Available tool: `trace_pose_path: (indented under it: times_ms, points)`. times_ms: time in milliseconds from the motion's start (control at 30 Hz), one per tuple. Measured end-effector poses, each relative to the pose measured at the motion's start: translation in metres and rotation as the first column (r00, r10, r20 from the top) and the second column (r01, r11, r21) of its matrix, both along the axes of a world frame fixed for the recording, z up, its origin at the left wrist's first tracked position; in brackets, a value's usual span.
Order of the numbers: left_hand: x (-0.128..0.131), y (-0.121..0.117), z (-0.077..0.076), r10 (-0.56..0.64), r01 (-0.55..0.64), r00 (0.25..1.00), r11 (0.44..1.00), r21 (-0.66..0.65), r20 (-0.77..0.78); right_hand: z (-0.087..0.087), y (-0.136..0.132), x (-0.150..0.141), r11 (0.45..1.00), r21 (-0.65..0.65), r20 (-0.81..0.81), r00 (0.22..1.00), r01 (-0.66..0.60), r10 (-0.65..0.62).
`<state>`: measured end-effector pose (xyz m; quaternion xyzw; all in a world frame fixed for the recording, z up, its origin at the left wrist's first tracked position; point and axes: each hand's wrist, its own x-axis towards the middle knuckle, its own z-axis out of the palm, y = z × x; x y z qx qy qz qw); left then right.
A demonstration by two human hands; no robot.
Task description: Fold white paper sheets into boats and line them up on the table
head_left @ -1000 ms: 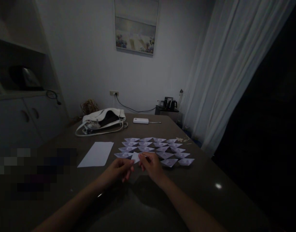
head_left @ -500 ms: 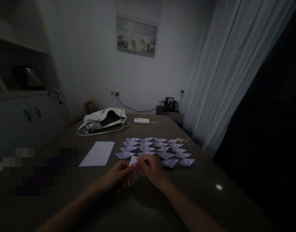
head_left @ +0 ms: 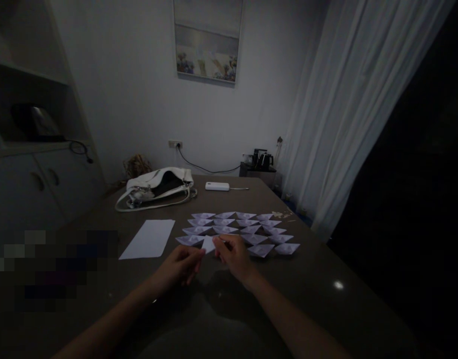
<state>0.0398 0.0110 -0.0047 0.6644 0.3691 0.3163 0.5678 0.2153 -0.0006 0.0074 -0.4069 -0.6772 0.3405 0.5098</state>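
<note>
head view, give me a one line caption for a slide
Left hand and right hand hold a small paper by rows of paper boats, sheet to the left, bag farther back.

A head-worn camera looks forward and down from the near side of a brown tabletop point(head_left: 314, 279), with the wearer's forearms point(head_left: 112, 319) reaching in from the bottom edge. The left hand point(head_left: 182, 264) and right hand point(head_left: 234, 257) appear close to the lens, below the center of the frame, with folded paper boats point(head_left: 260, 250) just beyond them. The wide view squarely faces a pale wall point(head_left: 139, 99) in the background, its framed painting point(head_left: 208, 45) cropped by the top edge. A white cabinet point(head_left: 17, 184) borders the shot at left; a sheer curtain point(head_left: 344, 99) slants down the right.
</note>
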Motion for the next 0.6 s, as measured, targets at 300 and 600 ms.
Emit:
trace_pose_path:
  times_ms: [300,600]
  points:
    - [0.005,-0.010,0.002,-0.123,0.123,0.992,0.992,-0.006,-0.022,-0.006,-0.006,-0.006,0.972,-0.031,0.044,0.971,-0.234,0.235]
    - [0.003,-0.007,-0.001,-0.075,0.076,0.996,0.997,0.006,-0.057,-0.007,-0.005,-0.007,0.991,-0.006,0.032,0.990,-0.135,0.136]
